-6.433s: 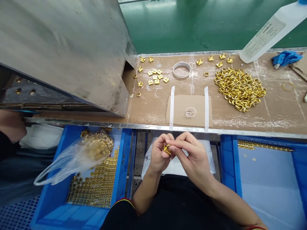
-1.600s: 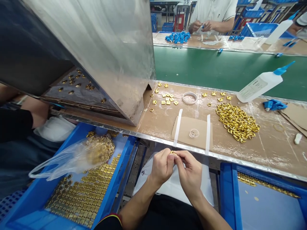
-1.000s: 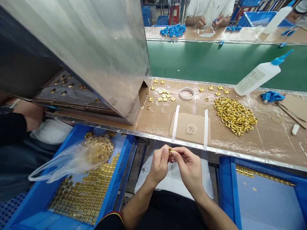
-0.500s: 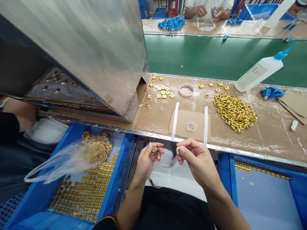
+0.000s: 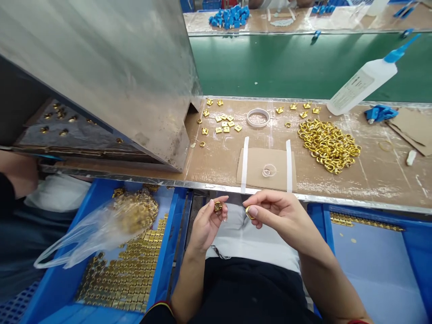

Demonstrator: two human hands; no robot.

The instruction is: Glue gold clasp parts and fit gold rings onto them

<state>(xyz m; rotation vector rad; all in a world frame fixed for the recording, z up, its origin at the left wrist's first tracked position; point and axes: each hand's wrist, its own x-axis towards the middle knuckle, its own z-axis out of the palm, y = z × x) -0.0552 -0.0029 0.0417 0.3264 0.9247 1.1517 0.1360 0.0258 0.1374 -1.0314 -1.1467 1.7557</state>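
Between the thumb and fingers of my left hand [image 5: 205,222] is a small square gold metal piece [image 5: 218,207]. My right hand [image 5: 275,216] pinches a gold ring [image 5: 249,213], partly covered by the thumb and fingertips. The two pieces are apart, both held above my lap just in front of the bench edge. Beyond them a cardboard pad [image 5: 259,157] is taped to the bench, with a small clear round dish [image 5: 269,170] on it. A heap of gold rings [image 5: 329,145] lies to the right, and several square gold pieces [image 5: 225,123] lie to the left.
A metal housing [image 5: 135,81] stands at left. A blue tray [image 5: 168,243] at lower left holds rows of gold pieces and a plastic bag [image 5: 101,229]; another blue tray [image 5: 371,270] is at right. A white bottle [image 5: 362,85] leans near the green belt [image 5: 276,67].
The view has tilted downward slightly. My right hand has turned a little, and the ring in it is now angled differently. Both hands keep their pieces.
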